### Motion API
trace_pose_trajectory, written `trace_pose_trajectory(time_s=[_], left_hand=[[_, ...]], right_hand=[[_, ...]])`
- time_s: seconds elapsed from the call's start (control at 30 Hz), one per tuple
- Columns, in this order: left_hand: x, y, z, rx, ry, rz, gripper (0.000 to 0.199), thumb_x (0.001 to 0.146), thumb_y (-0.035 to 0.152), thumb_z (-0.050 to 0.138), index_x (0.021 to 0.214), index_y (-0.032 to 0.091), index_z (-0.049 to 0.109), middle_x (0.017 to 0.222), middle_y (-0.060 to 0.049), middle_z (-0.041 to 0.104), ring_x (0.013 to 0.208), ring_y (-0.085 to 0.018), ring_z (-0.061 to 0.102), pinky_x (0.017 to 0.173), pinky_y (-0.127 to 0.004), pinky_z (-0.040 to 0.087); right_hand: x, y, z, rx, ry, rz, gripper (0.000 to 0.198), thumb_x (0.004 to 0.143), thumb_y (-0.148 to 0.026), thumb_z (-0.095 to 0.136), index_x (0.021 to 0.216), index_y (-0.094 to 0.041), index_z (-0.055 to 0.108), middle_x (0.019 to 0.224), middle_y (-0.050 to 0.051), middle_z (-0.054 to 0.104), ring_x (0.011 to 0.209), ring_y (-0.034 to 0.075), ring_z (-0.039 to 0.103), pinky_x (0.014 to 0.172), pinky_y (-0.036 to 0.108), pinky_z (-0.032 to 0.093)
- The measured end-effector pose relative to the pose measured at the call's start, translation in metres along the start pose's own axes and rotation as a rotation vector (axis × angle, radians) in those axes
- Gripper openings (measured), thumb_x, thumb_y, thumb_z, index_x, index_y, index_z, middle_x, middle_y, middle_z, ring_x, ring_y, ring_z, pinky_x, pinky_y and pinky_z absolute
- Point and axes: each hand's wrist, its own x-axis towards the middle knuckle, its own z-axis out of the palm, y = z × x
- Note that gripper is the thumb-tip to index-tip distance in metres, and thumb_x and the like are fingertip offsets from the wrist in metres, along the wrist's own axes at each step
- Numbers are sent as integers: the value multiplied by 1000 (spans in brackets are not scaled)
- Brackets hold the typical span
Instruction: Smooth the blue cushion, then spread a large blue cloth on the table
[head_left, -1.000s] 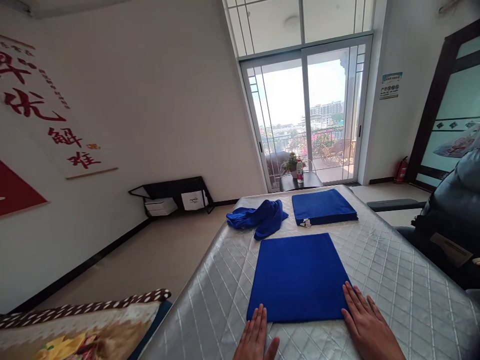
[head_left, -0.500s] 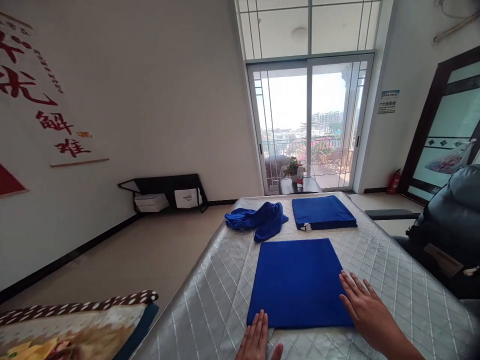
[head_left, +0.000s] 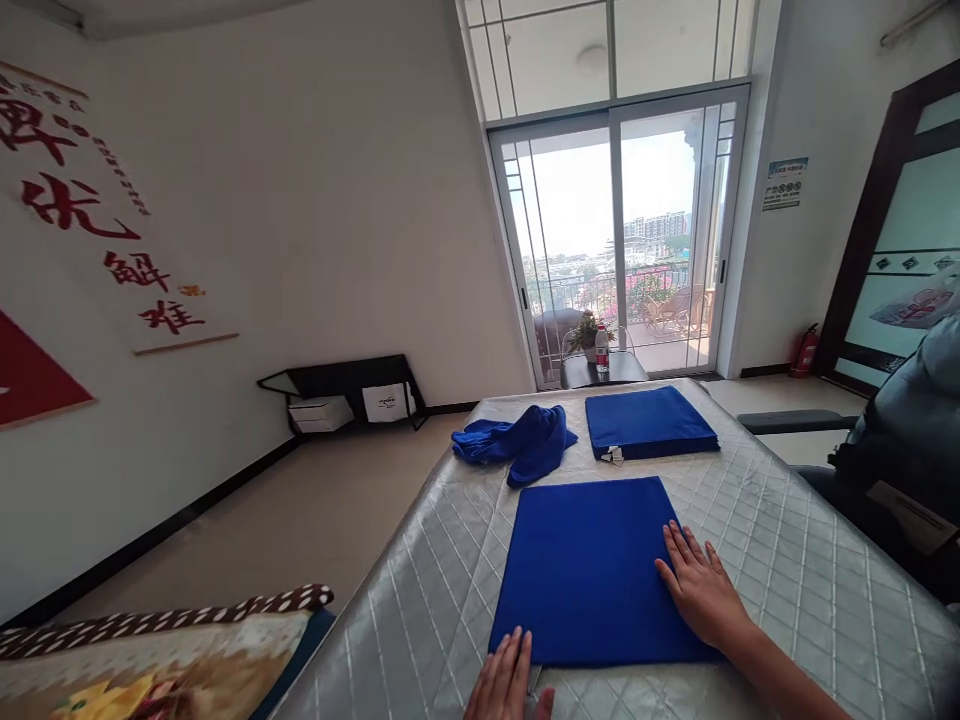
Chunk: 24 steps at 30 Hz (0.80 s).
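A flat, square piece of folded blue cloth [head_left: 589, 570] lies on the quilted silver surface [head_left: 442, 560]. My left hand [head_left: 506, 680] rests at its near left corner, fingers stretched out and touching the edge. On its right edge my right hand [head_left: 697, 585] lies flat, palm down, with the fingers extended. Neither hand grips anything. Farther off, a crumpled blue cloth [head_left: 517, 440] sits at the left, and a neat stack of folded blue cloths [head_left: 649, 422] with a white tag stands at the right.
Beyond the far edge stands a small dark table [head_left: 619, 370] with a bottle [head_left: 601, 350] and a potted plant [head_left: 583, 332]. A patterned blanket [head_left: 195, 650] is at lower left. A dark chair [head_left: 907, 430] stands at right. Glass sliding doors [head_left: 615, 240] face me.
My right hand has moved left and slightly away from me, farther onto the folded cloth. My left hand stays at the near left corner. The view has shifted a little.
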Motion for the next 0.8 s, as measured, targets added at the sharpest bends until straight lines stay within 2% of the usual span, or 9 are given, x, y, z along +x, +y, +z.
trace_pose_trajectory(time_s=[0.07, 0.17, 0.23, 0.33, 0.43, 0.53, 0.6, 0.67, 0.8], left_hand=[[20, 11, -7, -99, -51, 56, 61, 98, 44, 44, 153, 27, 24, 122, -6, 69, 105, -22, 69, 86, -33, 58], [71, 42, -26, -395, -319, 137, 51, 97, 41, 47, 146, 29, 41, 130, -5, 65, 112, -20, 65, 91, -30, 55], [112, 68, -39, -650, -534, 104, 47, 98, 38, 46, 144, 30, 45, 137, -4, 59, 122, -21, 58, 101, -32, 50], [166, 108, -37, -1077, -685, 56, 47, 96, 37, 50, 142, 31, 47, 144, -3, 53, 129, -20, 51, 109, -33, 41], [193, 140, -1, -1404, -603, -144, 38, 96, 40, 48, 127, 23, 63, 133, -8, 61, 126, -23, 53, 110, -36, 39], [195, 158, 44, -1456, -435, -430, 40, 95, 41, 48, 125, 19, 63, 135, -11, 59, 128, -25, 50, 113, -40, 34], [192, 159, 63, -1449, -404, -580, 45, 94, 42, 47, 129, 17, 59, 139, -12, 56, 130, -26, 48, 114, -40, 32], [188, 153, 69, -1431, -433, -648, 50, 93, 44, 47, 133, 15, 55, 143, -13, 52, 134, -26, 44, 114, -40, 31], [181, 123, 59, -1333, -503, -649, 59, 93, 51, 47, 138, 14, 50, 150, -12, 44, 141, -26, 34, 118, -39, 23]], right_hand=[[0, 1, -2, 16, -21, 11, 65, 97, -48, 16, 153, -15, 23, 160, 3, 17, 148, 22, 9, 119, 49, 10], [1, 3, -8, 34, -34, -3, 64, 97, -45, 16, 153, -15, 23, 160, 4, 17, 148, 22, 10, 119, 50, 11], [0, 5, -10, 33, -49, -26, 62, 97, -41, 17, 153, -16, 24, 160, 5, 18, 148, 23, 11, 118, 51, 12], [-1, 9, -9, 20, -59, -49, 59, 97, -36, 20, 153, -17, 25, 160, 5, 17, 147, 24, 12, 118, 51, 13], [-3, 11, -6, 6, -38, -62, 58, 96, -27, 21, 153, -19, 27, 161, 4, 17, 147, 23, 12, 118, 51, 15], [-3, 11, -7, 16, -42, -79, 57, 96, -26, 21, 151, -22, 33, 160, 4, 20, 147, 24, 13, 117, 53, 14], [-2, 10, -9, 37, -50, -74, 56, 97, -34, 20, 151, -22, 33, 160, 5, 21, 147, 24, 13, 118, 53, 14], [-1, 9, -12, 51, -53, -51, 59, 97, -39, 19, 152, -20, 29, 160, 5, 20, 148, 23, 11, 118, 52, 13], [-1, 8, -13, 58, -75, -20, 62, 97, -39, 18, 154, -15, 21, 161, 4, 17, 148, 22, 9, 119, 50, 10]])
